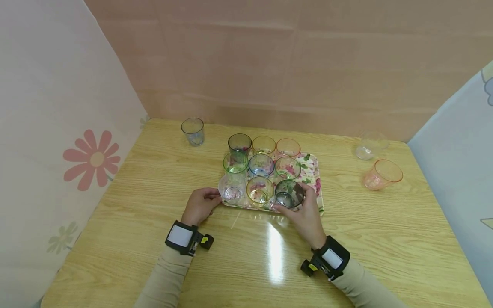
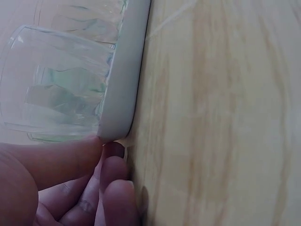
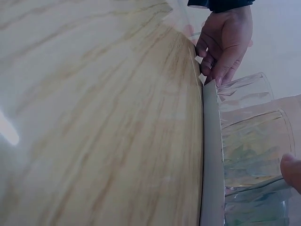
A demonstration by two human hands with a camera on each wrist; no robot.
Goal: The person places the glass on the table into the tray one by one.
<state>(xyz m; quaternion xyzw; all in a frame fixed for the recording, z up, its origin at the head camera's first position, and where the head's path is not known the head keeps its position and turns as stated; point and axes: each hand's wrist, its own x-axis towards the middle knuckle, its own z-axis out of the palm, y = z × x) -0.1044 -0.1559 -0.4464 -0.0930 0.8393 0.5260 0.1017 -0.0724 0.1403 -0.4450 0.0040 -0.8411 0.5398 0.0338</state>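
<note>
A floral tray (image 1: 308, 171) holds drinking glasses in three rows of three. My left hand (image 1: 201, 206) pinches the tray's front left corner, thumb at the rim and fingers curled low beside it in the left wrist view. Right beside that thumb stands a clear glass (image 2: 56, 84). My right hand (image 1: 306, 214) holds the dark grey glass (image 1: 289, 194) at the front right of the group, fingers round its far right side and thumb in front. Between these two is a yellow-rimmed glass (image 1: 260, 191). In the right wrist view, only the right thumb (image 3: 291, 172) shows.
Behind the front row are green, blue, yellow, pink and dark glasses. Off the tray, a blue-grey glass (image 1: 194, 132) stands at the back left. A clear glass (image 1: 366, 149) and a tilted-looking orange glass (image 1: 379, 177) are at the right. Walls border the wooden table (image 1: 154, 171).
</note>
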